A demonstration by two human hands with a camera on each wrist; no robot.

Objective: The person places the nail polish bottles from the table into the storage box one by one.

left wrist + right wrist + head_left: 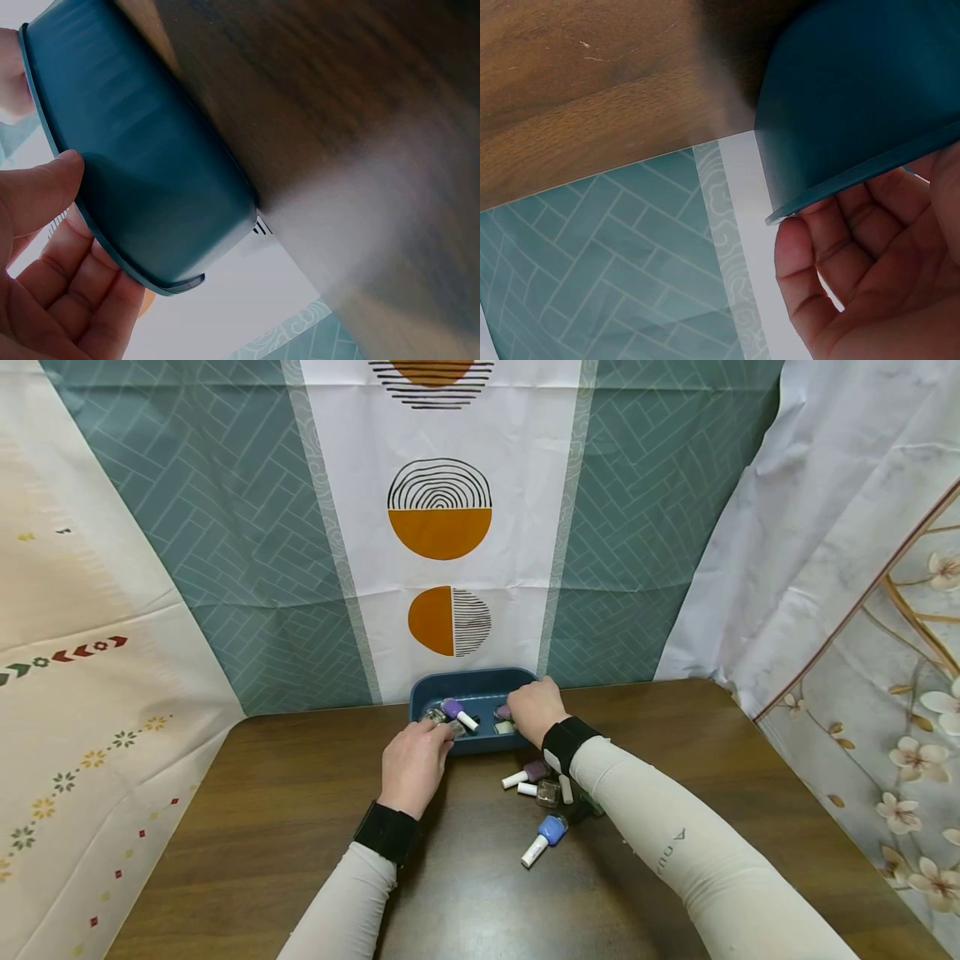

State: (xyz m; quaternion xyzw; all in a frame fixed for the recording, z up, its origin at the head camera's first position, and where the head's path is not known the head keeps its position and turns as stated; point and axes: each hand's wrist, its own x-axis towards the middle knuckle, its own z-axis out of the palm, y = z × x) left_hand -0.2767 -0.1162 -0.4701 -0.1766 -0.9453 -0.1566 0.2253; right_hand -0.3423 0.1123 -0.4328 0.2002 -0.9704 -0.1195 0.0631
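A blue plastic tray (472, 680) stands on the table against the hanging cloth, holding several nail polish bottles. My left hand (415, 762) reaches over its front left rim and pinches a pale-looking nail polish bottle (456, 727); its fingertips are partly hidden. Beside that lies a purple nail polish with a white cap (454, 708). In the left wrist view the thumb (45, 187) touches the tray rim. My right hand (537, 710) reaches over the front right rim with bent fingers, close to a mauve bottle (502, 712). The tray wall (855, 97) hides its fingertips in the right wrist view.
On the brown wooden table (300, 827), in front of the tray, lie a blue nail polish (552, 829), a dark purple one (536, 771) and a glittery one (548, 792). More bottles are partly covered by the right forearm. Patterned cloths hang behind and beside the table.
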